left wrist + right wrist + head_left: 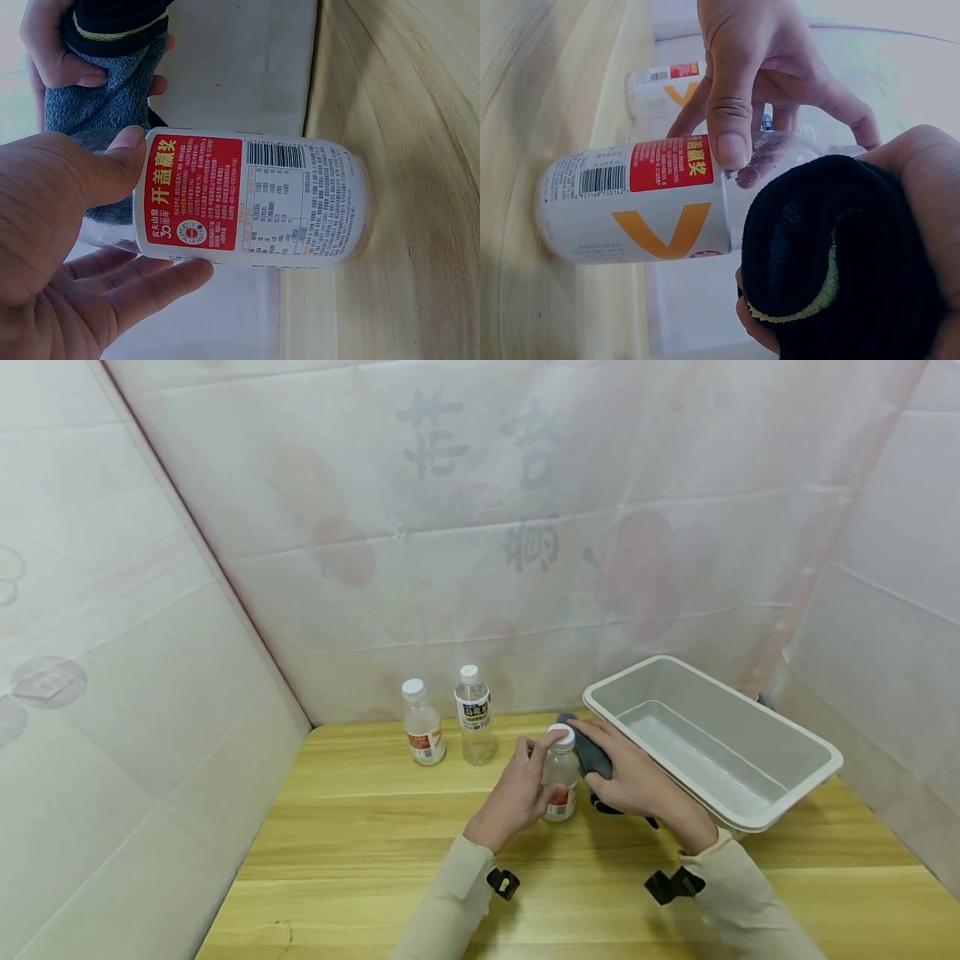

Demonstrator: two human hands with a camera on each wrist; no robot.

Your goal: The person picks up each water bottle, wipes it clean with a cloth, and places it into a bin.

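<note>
Left hand [517, 793] fingers [142, 281] and thumb curl round the small clear plastic bottle with white cap and red-and-white label [561, 777], thumb tip on the label's top edge, fingers round the far side; a firm grip. Right hand [637, 781] fingers [60, 64] are wrapped round a bunched dark grey cloth with a yellow-green stitched edge [588, 753], pressing it against the bottle's upper part by the cap. Contact between cloth and bottle is hidden behind the hands in the head view; cloth looks black in the right wrist view, blue-grey in the left wrist view. Bottle shoulder is blurred behind the thumb, contents hard to tell.

Bottle stands upright on the light wooden surface [360, 860], between both hands, just left of the white rectangular plastic tub [813, 752]. Label shows red panel with yellow characters, barcode, small print, and an orange V mark on the other side.

Tub's right end juts past the surface edge. 2 more clear bottles with white caps stand near the back wall: a short one with orange label [423, 724] and a taller one with dark label [475, 717], just beside each other, well apart from the hands. Pale sleeves and black wrist mounts are cut off at the bottom edge.
</note>
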